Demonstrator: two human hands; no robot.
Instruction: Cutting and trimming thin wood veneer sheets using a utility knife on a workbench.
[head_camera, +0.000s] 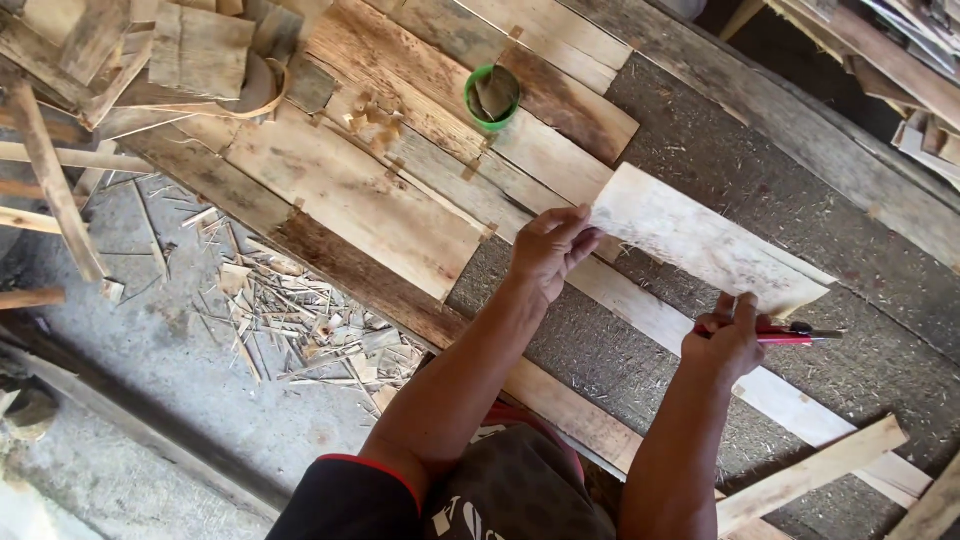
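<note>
left hand (548, 248) pinches the pale veneer sheet (700, 240) at its near end, over the desk (720, 150) | right hand (730, 338) closed on red knife (790, 336) at sheet's edge | risk: thin sheet may split, or blade slip toward fingers

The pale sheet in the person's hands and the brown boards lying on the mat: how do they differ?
The pale sheet is whitish and lifted, gripped by the left hand; the brown boards are tan to dark and lie flat. The sheet looks thinner, the boards broader. Both are flat, rough wood. The right hand holds a red knife.
</note>
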